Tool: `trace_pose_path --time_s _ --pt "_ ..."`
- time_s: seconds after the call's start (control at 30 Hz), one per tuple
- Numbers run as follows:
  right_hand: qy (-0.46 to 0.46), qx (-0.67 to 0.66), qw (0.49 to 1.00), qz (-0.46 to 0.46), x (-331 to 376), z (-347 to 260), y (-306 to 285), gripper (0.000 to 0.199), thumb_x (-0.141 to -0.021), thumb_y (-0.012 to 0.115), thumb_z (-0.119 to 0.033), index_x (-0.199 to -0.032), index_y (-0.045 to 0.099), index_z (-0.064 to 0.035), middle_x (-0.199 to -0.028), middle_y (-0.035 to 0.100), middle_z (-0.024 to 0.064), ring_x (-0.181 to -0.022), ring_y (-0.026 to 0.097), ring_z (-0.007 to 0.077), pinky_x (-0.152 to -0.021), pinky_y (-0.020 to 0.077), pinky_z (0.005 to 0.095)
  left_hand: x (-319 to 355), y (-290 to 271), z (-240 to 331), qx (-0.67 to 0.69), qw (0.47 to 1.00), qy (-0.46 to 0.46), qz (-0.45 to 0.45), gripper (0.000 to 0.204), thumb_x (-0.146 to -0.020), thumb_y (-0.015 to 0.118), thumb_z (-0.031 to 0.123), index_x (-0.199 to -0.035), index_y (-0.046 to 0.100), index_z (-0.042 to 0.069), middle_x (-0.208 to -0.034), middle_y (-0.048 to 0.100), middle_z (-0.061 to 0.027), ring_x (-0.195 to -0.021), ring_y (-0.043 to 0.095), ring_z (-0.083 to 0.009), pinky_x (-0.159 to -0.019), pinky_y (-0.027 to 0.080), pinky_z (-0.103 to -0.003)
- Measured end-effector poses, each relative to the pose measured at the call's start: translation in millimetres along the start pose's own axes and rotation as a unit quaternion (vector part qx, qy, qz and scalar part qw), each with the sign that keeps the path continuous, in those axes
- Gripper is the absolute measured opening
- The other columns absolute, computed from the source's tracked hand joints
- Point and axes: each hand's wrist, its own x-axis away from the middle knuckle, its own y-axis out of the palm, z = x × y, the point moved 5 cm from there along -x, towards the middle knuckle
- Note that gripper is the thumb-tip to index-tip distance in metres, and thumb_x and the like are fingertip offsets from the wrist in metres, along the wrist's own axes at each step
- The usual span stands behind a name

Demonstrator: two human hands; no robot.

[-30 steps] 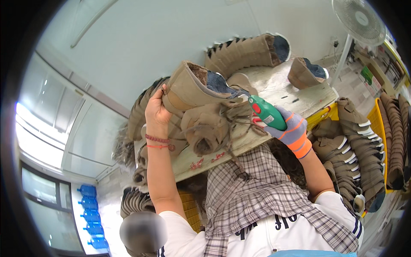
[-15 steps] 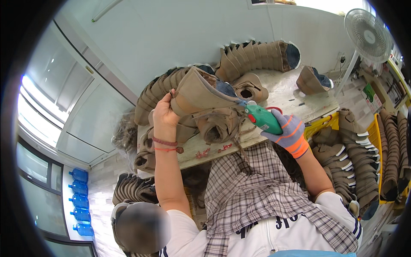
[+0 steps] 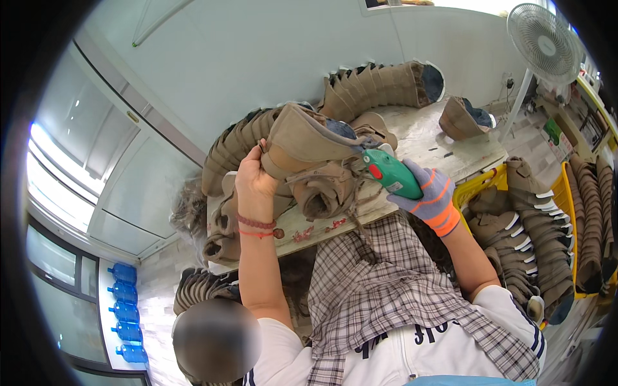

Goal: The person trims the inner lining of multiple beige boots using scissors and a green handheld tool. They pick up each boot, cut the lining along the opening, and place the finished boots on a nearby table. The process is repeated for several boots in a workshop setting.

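A brown shoe upper (image 3: 308, 140) with a dark blue lining is raised over the table, its wide side toward me. My bare left hand (image 3: 256, 174), with red cords at the wrist, grips its left end, thumb and fingers closed on the edge. In a grey glove with orange bands, my right hand (image 3: 425, 193) is wrapped round a green handheld power tool (image 3: 393, 175) with a red button. The tool's head meets the right edge of the upper; its tip is too small to make out. Below lies another rolled brown upper (image 3: 322, 196).
Nested rows of brown uppers (image 3: 380, 90) line the back of the worn table (image 3: 418, 128). One upper (image 3: 465, 119) lies apart at the right. Yellow crates (image 3: 570, 219) full of uppers stand to the right, near a standing fan (image 3: 544, 45). Blue water bottles (image 3: 127, 313) stand at left.
The whole view has shifted slightly. My left hand and the upper sit a little lower and to the right in the picture; the tool's head stays at the upper's right edge. Both grips hold.
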Motion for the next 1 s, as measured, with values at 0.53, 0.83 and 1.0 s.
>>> trace_pose_path --time_s 0.53,0.83,1.0 --pt "0.221 -0.195 0.954 -0.058 -15.6 1.9 2.4 0.059 -0.061 0.080 -0.033 -0.108 0.060 -0.0051 -0.078 0.066 0.0121 -0.066 0.065 0.0237 -0.059 0.0508 0.0310 56.1 42.4 -48.1 -0.136 0.932 0.149 -0.300 0.032 -0.090 0.049 0.006 -0.121 0.047 -0.001 -0.126 0.050 -0.0108 -0.117 0.046 -0.0263 -0.102 0.035 -0.045" --pt "0.295 -0.266 0.916 -0.059 -19.4 1.6 2.7 0.057 -0.065 0.079 -0.032 -0.110 0.058 -0.0051 -0.079 0.067 0.0082 -0.065 0.065 0.0134 -0.059 0.0508 0.0256 57.3 34.0 -63.9 -0.277 0.871 0.205 -0.350 0.038 -0.088 0.049 0.001 -0.126 0.045 0.002 -0.126 0.050 -0.0097 -0.116 0.047 -0.0235 -0.102 0.035 -0.042" --pt "0.310 -0.312 0.898 -0.026 -22.2 4.3 2.4 0.056 -0.066 0.079 -0.029 -0.111 0.058 -0.0035 -0.080 0.067 0.0072 -0.065 0.062 0.0097 -0.060 0.0505 0.0246 55.7 25.4 -76.5 -0.373 0.814 0.247 -0.371 0.036 -0.087 0.054 0.002 -0.123 0.048 0.000 -0.122 0.054 -0.0078 -0.109 0.051 -0.0149 -0.093 0.040 -0.029"
